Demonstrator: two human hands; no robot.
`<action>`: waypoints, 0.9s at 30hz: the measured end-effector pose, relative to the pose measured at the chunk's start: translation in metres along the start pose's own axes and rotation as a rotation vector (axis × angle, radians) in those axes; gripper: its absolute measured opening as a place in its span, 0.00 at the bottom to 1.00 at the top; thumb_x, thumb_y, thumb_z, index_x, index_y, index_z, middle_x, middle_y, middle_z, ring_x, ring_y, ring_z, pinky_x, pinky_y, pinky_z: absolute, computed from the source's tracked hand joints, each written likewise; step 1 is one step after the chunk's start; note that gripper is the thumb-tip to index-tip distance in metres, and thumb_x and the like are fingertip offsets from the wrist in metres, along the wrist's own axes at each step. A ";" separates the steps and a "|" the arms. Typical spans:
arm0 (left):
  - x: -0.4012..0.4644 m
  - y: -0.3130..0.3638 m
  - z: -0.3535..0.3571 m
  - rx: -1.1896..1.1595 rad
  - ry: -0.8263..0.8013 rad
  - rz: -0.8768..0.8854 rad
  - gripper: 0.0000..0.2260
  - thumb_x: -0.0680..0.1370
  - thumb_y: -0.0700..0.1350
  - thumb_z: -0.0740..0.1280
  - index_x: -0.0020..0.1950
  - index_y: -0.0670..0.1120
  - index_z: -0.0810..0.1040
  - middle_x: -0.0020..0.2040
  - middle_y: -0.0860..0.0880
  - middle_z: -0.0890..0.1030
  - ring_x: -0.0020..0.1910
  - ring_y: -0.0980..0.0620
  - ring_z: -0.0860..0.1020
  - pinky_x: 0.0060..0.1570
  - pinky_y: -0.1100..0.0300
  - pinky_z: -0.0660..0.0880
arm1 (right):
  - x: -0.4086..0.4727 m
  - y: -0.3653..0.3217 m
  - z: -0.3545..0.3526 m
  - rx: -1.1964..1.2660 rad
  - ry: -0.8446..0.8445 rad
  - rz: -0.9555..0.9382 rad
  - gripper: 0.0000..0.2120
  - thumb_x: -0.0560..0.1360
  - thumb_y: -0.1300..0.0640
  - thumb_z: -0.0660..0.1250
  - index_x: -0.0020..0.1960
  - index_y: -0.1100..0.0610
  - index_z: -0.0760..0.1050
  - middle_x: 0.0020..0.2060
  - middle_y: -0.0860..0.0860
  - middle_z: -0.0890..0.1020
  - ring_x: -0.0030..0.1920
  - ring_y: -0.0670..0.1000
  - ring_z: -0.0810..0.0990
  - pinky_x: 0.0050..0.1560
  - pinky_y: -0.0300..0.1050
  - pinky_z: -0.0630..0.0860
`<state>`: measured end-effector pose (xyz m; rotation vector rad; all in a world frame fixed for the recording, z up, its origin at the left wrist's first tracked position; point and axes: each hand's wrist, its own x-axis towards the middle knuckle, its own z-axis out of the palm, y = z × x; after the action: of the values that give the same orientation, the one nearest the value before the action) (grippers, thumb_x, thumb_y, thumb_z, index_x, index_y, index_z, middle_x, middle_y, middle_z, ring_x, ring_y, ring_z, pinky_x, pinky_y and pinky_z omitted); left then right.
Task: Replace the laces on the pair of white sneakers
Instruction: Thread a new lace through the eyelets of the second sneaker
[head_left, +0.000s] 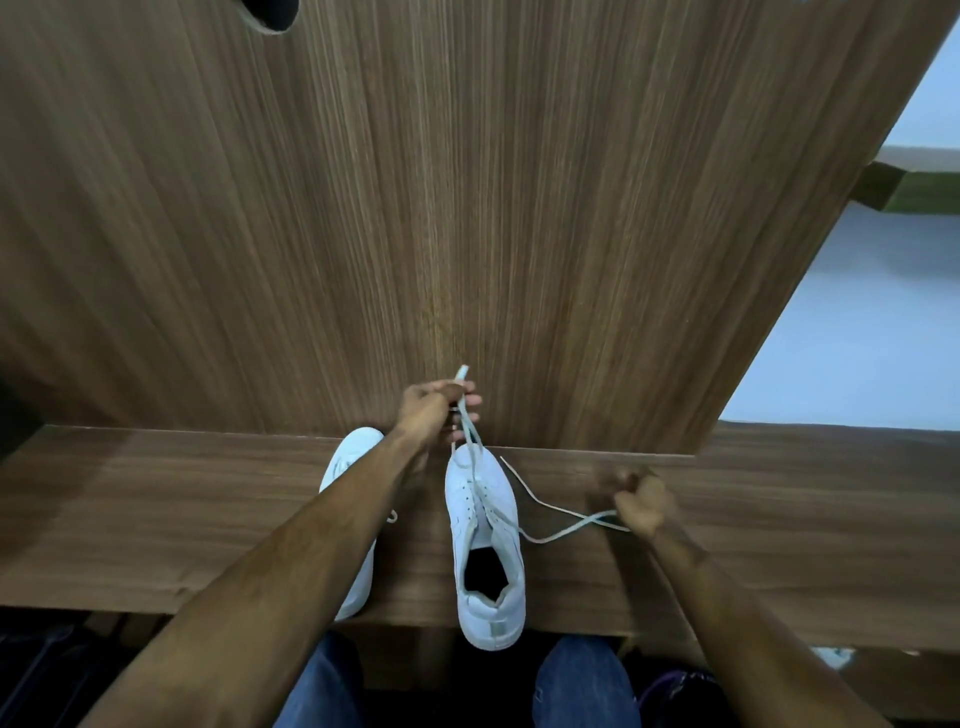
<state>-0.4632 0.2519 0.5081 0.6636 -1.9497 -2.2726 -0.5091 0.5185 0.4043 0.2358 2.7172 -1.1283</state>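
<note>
Left hand (434, 405) pinched lace (470, 431) end at 12 o'clock of right sneaker (485, 545) on counter (156, 509); right hand (641, 504), blurred, gripped other end at 3 o'clock. Second sneaker (350, 467) beside at 9 o'clock.

Counts, head view. White sneakers: two — one (485, 540) in plain sight with its heel past the table edge, one (349, 467) largely hidden under the left forearm. White laces: one (550, 525) clearly visible, running from the sneaker out to both sides. Hands: two, left hand (434, 402) and right hand (641, 501). Wooden table (208, 519): one. Knees in blue jeans (582, 686): two.
</note>
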 end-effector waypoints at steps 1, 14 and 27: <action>-0.003 0.001 0.007 0.034 -0.052 -0.001 0.10 0.81 0.41 0.61 0.56 0.39 0.80 0.49 0.43 0.85 0.38 0.51 0.82 0.33 0.61 0.77 | -0.003 -0.010 0.001 0.069 -0.059 -0.053 0.17 0.76 0.64 0.65 0.64 0.65 0.71 0.59 0.61 0.77 0.59 0.61 0.76 0.59 0.47 0.74; -0.010 0.010 0.022 0.121 -0.023 0.112 0.09 0.81 0.40 0.61 0.48 0.39 0.80 0.39 0.45 0.81 0.31 0.55 0.77 0.30 0.63 0.73 | -0.025 -0.059 0.019 0.236 -0.223 -0.268 0.16 0.79 0.56 0.65 0.34 0.61 0.78 0.20 0.45 0.77 0.22 0.37 0.73 0.29 0.35 0.69; 0.008 0.005 -0.006 -0.059 0.243 0.202 0.09 0.81 0.40 0.61 0.45 0.43 0.80 0.38 0.48 0.81 0.30 0.56 0.76 0.29 0.63 0.72 | -0.006 0.001 -0.012 0.321 0.114 0.213 0.13 0.74 0.69 0.58 0.34 0.63 0.75 0.20 0.57 0.78 0.19 0.52 0.77 0.21 0.42 0.75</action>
<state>-0.4695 0.2424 0.5103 0.6679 -1.7456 -2.0174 -0.5044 0.5275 0.4132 0.6369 2.5120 -1.5197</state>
